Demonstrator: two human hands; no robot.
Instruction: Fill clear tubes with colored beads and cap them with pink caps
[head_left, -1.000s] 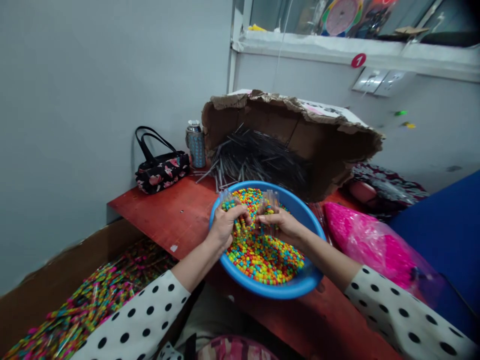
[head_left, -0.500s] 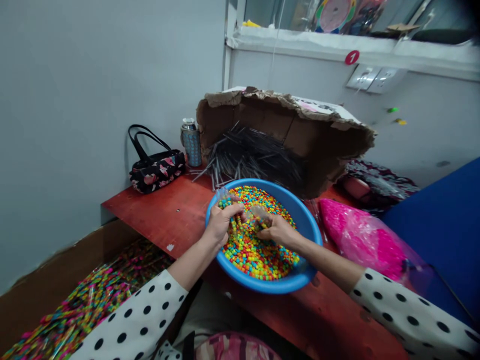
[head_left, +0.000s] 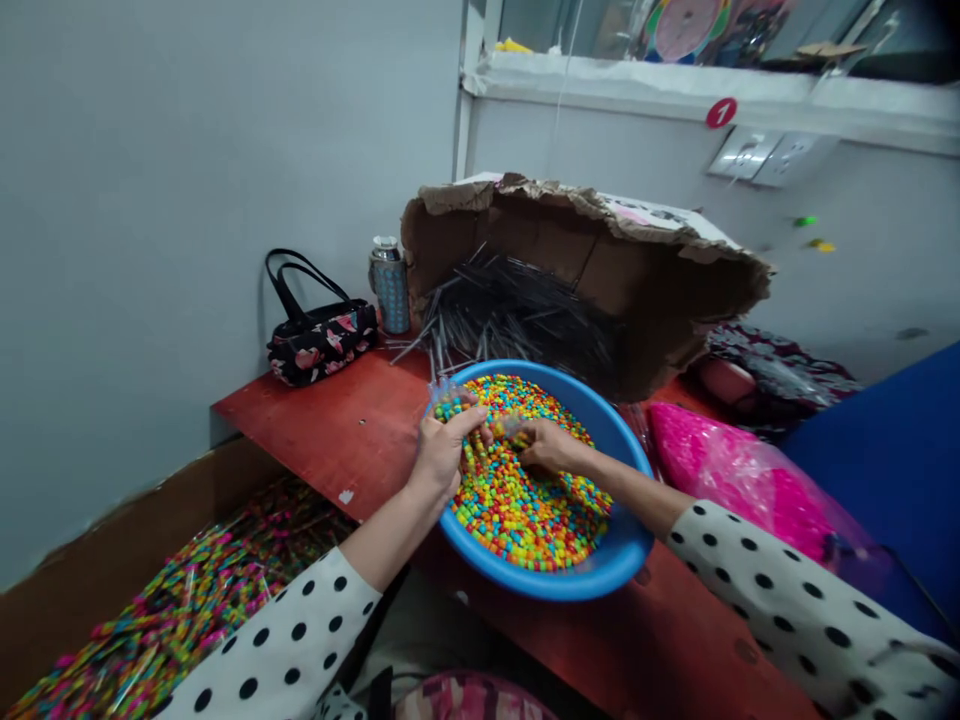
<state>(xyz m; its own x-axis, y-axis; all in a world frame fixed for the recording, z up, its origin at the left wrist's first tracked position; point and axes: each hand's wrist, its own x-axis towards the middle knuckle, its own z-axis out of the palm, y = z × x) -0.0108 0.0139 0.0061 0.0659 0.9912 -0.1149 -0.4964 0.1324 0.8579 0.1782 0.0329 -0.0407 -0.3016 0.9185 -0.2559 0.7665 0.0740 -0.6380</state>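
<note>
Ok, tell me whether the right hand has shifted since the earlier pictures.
Yes, the right hand has moved left, farther from the right rim of the blue plastic basin.

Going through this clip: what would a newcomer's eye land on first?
A blue plastic basin heaped with multicoloured beads sits front and centre on the red table, with the left hand and right hand down among the beads. Behind it, a torn cardboard box holds a mass of thin dark tubes, and a bright pink plastic bag lies to the right.
</note>
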